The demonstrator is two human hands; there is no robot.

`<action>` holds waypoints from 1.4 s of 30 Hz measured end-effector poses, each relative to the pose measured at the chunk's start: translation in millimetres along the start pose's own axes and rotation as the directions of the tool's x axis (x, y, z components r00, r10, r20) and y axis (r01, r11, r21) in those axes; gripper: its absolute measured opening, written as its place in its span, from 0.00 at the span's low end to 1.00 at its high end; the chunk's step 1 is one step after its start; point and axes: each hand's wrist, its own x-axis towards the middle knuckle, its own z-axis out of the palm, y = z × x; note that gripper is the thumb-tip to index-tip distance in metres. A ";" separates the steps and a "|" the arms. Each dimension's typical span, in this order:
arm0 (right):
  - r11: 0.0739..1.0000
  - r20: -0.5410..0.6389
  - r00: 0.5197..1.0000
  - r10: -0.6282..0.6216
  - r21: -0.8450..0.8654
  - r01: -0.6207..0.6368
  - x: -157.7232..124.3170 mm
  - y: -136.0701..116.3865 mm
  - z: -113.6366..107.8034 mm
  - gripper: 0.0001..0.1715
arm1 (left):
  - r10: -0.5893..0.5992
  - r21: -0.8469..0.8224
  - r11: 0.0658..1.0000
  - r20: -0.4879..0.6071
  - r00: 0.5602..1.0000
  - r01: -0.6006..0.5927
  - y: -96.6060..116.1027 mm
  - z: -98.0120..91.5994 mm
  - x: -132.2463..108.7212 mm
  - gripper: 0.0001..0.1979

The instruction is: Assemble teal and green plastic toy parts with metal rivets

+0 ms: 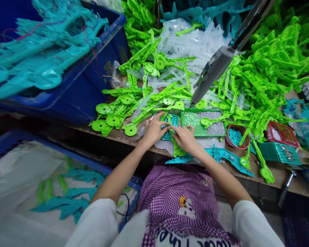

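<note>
Here, the left hand point(153, 129) and the right hand point(185, 138), fingers half bent, meet at one green part point(176, 146), partly over one teal tray point(174, 120); whether they grip it, I cannot tell. One screwdriver point(211, 73) points down near one green tray point(192, 122).

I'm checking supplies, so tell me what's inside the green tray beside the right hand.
In the green tray, small silver pieces cover the right side; a lime part lies partly over them, hiding whatever is beneath it.
</note>
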 end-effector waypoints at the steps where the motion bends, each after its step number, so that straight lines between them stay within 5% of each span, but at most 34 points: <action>1: 0.999 -0.023 1.000 0.010 0.033 -0.009 -1.6 0.3 0.2 0.24 | 0.006 -0.003 1.000 0.003 1.000 -0.006 -0.5 -0.1 0.1 0.10; 5: 0.993 -0.046 0.999 0.014 0.119 -0.008 -4.0 -0.7 1.0 0.29 | 0.033 -0.003 0.999 -0.007 0.999 -0.033 -3.3 0.9 -0.3 0.11; 12: 0.997 -0.051 0.996 0.072 0.025 -0.071 3.7 -7.5 -11.9 0.41 | 0.030 0.006 1.000 0.008 1.000 -0.030 -2.0 1.7 -0.9 0.11; 15: 0.991 -0.101 0.987 0.122 -0.034 -0.126 4.0 -7.1 -18.1 0.36 | 0.033 0.004 0.999 0.010 0.999 -0.033 -1.0 1.4 -0.8 0.10; 18: 0.985 -0.022 0.985 0.173 -0.009 -0.173 4.8 -2.8 -23.4 0.24 | 0.038 -0.002 0.999 0.007 0.999 -0.038 -0.7 0.7 -0.6 0.09; 21: 0.972 0.056 0.985 0.164 0.162 -0.171 6.1 2.3 -27.9 0.16 | 0.041 -0.005 0.999 0.005 0.999 -0.041 -0.8 0.3 -0.2 0.09; 27: 0.873 0.142 0.987 0.071 0.470 -0.131 5.1 4.7 -32.2 0.15 | 0.034 -0.014 0.999 0.008 0.999 -0.034 -2.1 1.1 1.0 0.09; 37: 0.976 0.092 0.972 0.217 -0.038 -0.214 5.2 2.8 -33.4 0.13 | 0.026 -0.027 0.999 -0.002 1.000 -0.026 -1.4 2.6 1.0 0.09; 42: 0.982 0.042 0.982 0.184 0.034 -0.185 5.6 7.9 -30.0 0.10 | 0.023 -0.036 0.999 -0.004 1.000 -0.023 -2.2 3.4 1.5 0.08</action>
